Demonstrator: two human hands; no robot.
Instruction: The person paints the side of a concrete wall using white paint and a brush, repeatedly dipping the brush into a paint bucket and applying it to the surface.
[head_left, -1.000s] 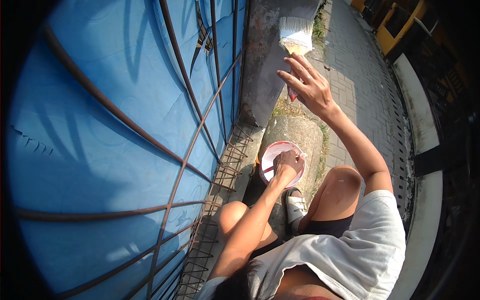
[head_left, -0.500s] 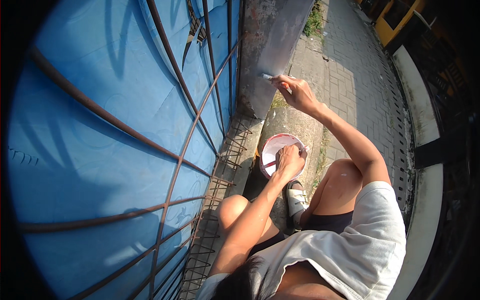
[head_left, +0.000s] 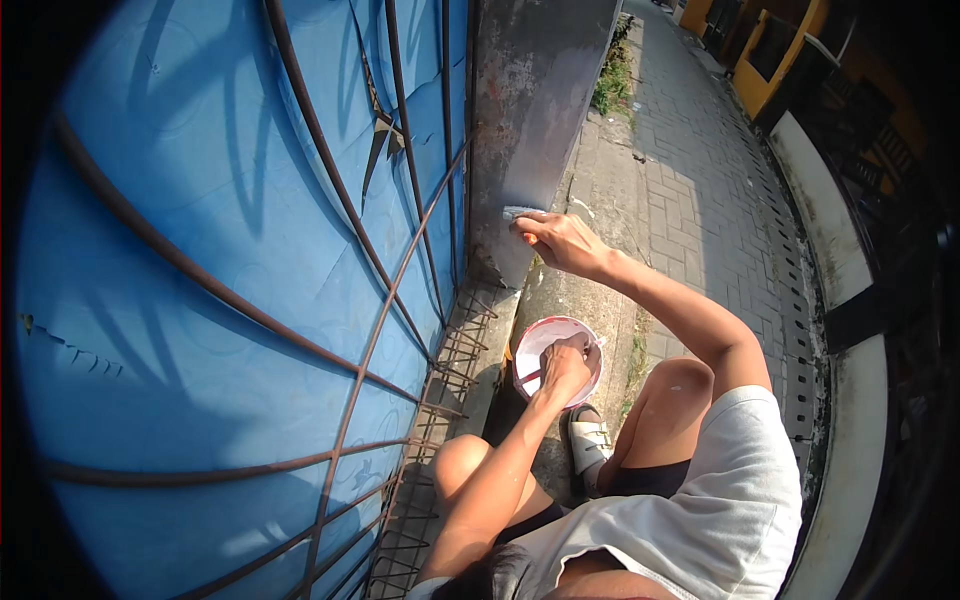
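Note:
My right hand (head_left: 562, 240) is closed around a paintbrush (head_left: 521, 213), whose pale, paint-coated end is against a grey post (head_left: 535, 140). The post's surface is lighter and smoother on the side near the brush, darker and blotchy on the other. Below it, my left hand (head_left: 567, 365) is closed over the opening of a small white paint bucket (head_left: 532, 343) with a red-marked rim. A thin red strip crosses the bucket beside my left hand; its kind is unclear. My fingers partly hide the bucket's right edge and its inside.
Rusty metal bars (head_left: 340, 425) stand along the left before a torn blue sheet (head_left: 200, 330). Between my bent knees and the post lies a concrete ledge (head_left: 560, 290). A paved lane (head_left: 690, 210) runs on the right beside a low white wall (head_left: 850, 380). Weeds (head_left: 613, 85) grow near the post.
The view has tilted so the post, bucket and knees sit lower in it. My right hand has carried the brush down the post and toward its left side. My left hand stays at the bucket.

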